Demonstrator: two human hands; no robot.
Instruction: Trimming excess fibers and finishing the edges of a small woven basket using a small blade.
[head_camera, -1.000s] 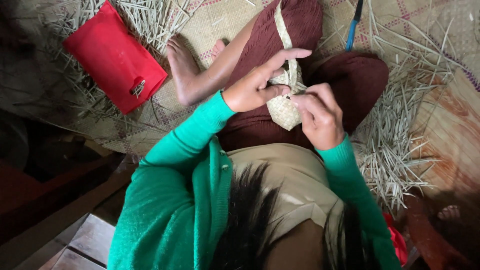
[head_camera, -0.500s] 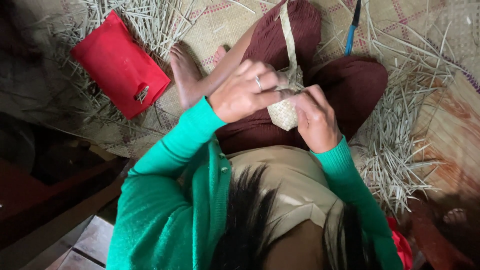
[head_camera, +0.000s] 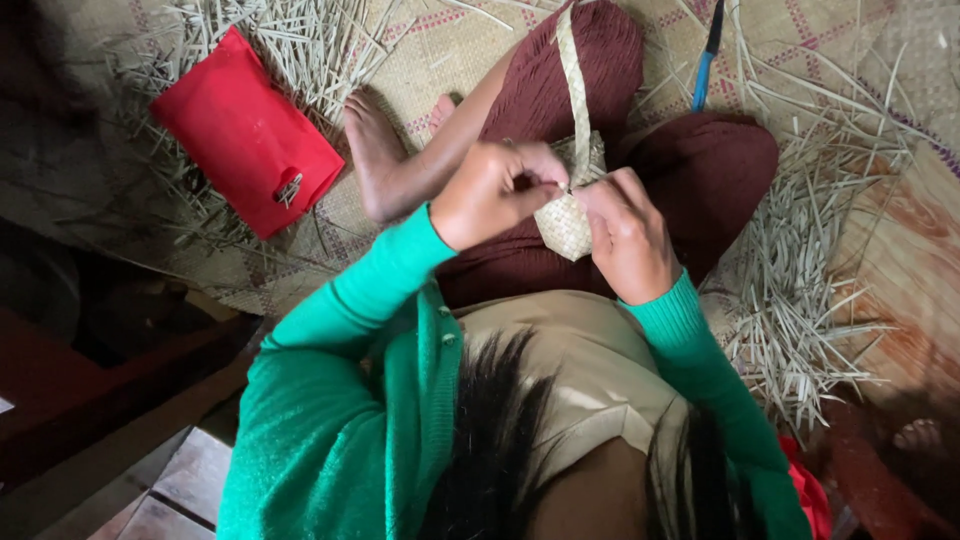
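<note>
A small woven pouch is held between both hands over the lap. The left hand is curled shut, pinching its upper edge; the right hand is closed around its right side, apparently so the weave stays taut. A long leaf strip runs up and away from the hands. Cut strips are scattered right of the right hand; a red pouch lies well left of the left hand.
</note>
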